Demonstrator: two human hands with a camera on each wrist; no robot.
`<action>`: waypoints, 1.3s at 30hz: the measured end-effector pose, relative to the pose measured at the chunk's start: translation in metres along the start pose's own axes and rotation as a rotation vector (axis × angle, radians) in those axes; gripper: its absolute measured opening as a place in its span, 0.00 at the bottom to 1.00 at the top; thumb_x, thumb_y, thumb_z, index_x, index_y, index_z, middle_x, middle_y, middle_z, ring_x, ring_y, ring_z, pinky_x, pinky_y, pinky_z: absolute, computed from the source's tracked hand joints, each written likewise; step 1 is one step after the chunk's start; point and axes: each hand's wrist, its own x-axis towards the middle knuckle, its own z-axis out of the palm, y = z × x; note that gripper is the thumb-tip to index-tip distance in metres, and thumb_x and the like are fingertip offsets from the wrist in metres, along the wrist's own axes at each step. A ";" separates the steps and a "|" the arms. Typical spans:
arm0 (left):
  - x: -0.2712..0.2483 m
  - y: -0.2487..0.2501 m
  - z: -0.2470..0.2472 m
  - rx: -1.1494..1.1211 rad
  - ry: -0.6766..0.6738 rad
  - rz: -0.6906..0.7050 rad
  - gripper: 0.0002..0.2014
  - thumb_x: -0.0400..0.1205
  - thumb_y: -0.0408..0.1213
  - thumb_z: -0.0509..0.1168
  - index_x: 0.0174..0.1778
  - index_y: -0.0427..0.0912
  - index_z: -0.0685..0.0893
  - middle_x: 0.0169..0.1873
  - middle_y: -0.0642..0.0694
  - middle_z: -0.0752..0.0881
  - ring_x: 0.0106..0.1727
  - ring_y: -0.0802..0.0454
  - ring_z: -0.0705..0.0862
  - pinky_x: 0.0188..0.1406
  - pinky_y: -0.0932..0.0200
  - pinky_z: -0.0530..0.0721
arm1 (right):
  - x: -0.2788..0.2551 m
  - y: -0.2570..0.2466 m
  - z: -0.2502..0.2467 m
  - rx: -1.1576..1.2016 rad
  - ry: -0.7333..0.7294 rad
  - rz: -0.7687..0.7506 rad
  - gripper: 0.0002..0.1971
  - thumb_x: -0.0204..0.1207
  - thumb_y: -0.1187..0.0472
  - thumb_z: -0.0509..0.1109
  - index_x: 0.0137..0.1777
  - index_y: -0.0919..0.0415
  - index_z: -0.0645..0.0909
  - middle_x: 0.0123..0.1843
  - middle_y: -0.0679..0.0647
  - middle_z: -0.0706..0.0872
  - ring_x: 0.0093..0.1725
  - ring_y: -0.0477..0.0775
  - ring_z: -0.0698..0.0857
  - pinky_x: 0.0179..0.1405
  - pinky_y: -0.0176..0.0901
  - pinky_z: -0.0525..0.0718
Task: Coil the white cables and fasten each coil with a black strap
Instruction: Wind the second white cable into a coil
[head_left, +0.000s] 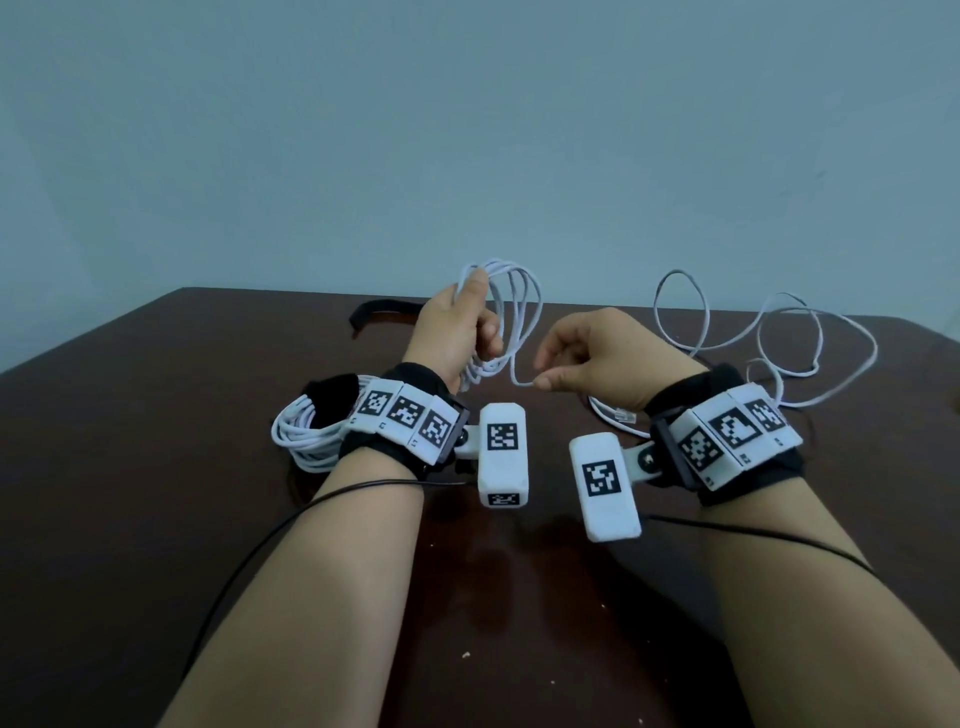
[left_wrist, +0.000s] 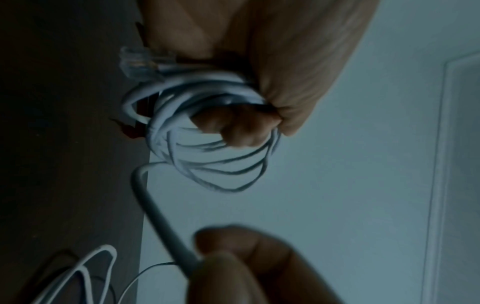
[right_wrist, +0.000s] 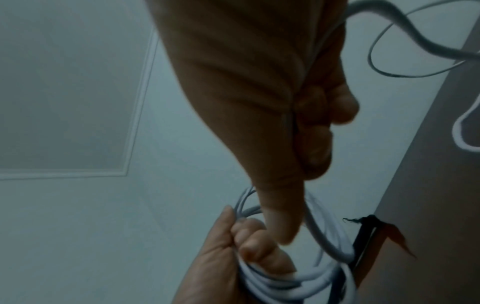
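Several loops of white cable (head_left: 511, 306) sit gripped in the left hand (head_left: 454, 332); fingers curled round them. Right hand (head_left: 597, 358) pinches the trailing strand.

— What fills the upper half of the head view?
— A plain pale blue-grey wall (head_left: 467, 130), evenly and dimly lit.
— And below it?
— A dark brown table (head_left: 156, 441) with a glossy top, its far edge crossing mid-frame.
— Anything in the wrist views?
— At the left of the right wrist view, a pale panel with a raised moulded frame (right_wrist: 135, 115).
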 end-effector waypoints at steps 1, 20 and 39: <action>-0.001 0.000 0.002 0.032 -0.023 0.007 0.19 0.87 0.47 0.54 0.33 0.42 0.70 0.18 0.49 0.75 0.18 0.53 0.78 0.22 0.63 0.76 | 0.000 0.000 0.000 0.059 -0.019 -0.020 0.08 0.68 0.60 0.79 0.45 0.58 0.84 0.28 0.46 0.81 0.27 0.41 0.77 0.38 0.39 0.77; -0.016 0.007 0.017 -0.168 -0.413 -0.196 0.23 0.86 0.52 0.53 0.30 0.39 0.73 0.12 0.49 0.66 0.08 0.60 0.55 0.16 0.69 0.50 | 0.006 0.025 -0.009 0.198 0.575 -0.102 0.25 0.66 0.52 0.80 0.61 0.58 0.76 0.52 0.49 0.78 0.43 0.37 0.74 0.42 0.28 0.71; -0.010 0.003 0.016 -0.126 -0.278 -0.083 0.10 0.82 0.41 0.65 0.37 0.40 0.80 0.24 0.48 0.80 0.27 0.53 0.77 0.35 0.60 0.79 | 0.017 0.019 0.007 0.688 0.530 0.088 0.18 0.80 0.50 0.66 0.31 0.57 0.74 0.22 0.51 0.66 0.16 0.44 0.66 0.20 0.38 0.71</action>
